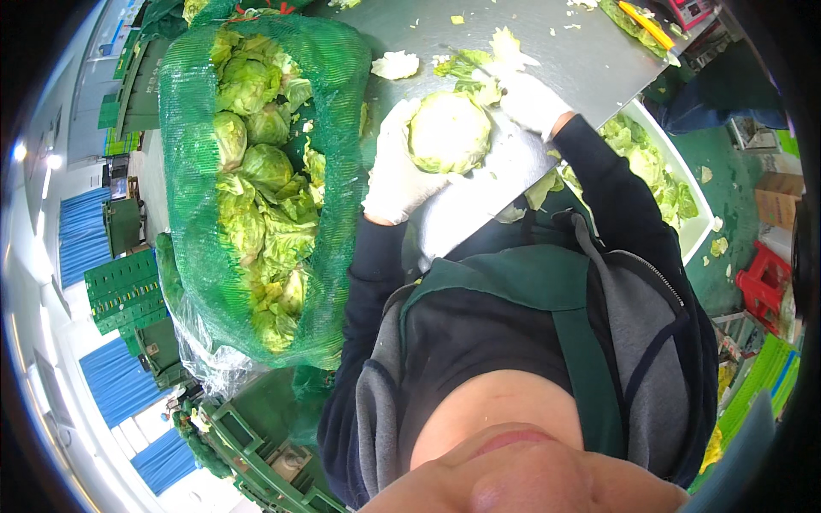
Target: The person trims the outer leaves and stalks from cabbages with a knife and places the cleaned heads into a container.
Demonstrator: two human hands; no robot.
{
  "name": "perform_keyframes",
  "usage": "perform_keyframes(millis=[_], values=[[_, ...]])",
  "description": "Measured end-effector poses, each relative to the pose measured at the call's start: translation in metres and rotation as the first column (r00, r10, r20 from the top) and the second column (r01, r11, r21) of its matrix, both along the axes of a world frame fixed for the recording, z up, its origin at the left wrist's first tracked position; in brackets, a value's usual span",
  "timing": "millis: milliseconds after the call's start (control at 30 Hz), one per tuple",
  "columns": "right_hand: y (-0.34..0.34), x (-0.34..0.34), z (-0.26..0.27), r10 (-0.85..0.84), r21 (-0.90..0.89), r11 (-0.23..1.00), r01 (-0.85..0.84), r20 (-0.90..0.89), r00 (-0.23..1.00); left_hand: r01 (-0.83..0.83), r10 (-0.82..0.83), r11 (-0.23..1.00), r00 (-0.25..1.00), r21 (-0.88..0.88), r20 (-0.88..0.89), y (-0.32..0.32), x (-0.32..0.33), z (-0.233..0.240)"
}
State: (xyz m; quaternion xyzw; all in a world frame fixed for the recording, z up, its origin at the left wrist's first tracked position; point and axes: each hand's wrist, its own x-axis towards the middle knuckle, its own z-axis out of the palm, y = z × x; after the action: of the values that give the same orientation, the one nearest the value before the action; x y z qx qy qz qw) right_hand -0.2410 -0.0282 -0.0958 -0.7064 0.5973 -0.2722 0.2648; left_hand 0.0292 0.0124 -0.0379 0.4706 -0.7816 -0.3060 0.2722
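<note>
My left hand [401, 170], in a white glove, grips a round head of lettuce [449, 131] from its left side, above the steel table. The pale underside of the head faces up. To the right of it is my gloved right hand [532, 99], its fingers curled around a thin dark tool [463, 56] that looks like a knife; its handle is hidden in the fist. Loose green leaves [471, 70] lie by the fingers of this hand, partly under the tool. A single pale leaf [395, 65] rests on the table beyond my left hand.
A green mesh sack [346, 115] full of lettuce heads [247, 86] stands at my left. Below the steel table [596, 70], a white crate [702, 205] holds leafy lettuce. An orange-handled tool [648, 25] lies at the far right. A red stool [763, 282] stands on the floor.
</note>
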Motion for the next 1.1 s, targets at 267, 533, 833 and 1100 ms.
perform_keyframes(millis=[267, 533, 833, 1100], values=[[0.027, 0.028, 0.045, 0.295, -0.013, 0.951, -0.307, 0.323, 0.899, 0.044, -0.046, 0.999, 0.976, 0.015, 0.214, -0.002, 0.014, 0.014], [0.041, 0.045, 0.051, 0.227, -0.021, 0.973, -0.232, 0.303, 0.926, -0.175, 0.178, 0.984, 0.948, 0.038, -0.262, 0.011, -0.022, -0.026], [0.026, 0.021, 0.033, 0.075, -0.013, 0.997, -0.074, 0.259, 0.963, -0.013, 0.012, 1.0, 0.967, -0.004, -0.253, -0.024, -0.014, -0.028], [0.002, -0.025, 0.004, -0.057, -0.358, 0.932, 0.047, -0.019, 0.998, 0.041, -0.038, 0.997, 0.999, -0.071, 0.037, -0.008, 0.002, 0.003]])
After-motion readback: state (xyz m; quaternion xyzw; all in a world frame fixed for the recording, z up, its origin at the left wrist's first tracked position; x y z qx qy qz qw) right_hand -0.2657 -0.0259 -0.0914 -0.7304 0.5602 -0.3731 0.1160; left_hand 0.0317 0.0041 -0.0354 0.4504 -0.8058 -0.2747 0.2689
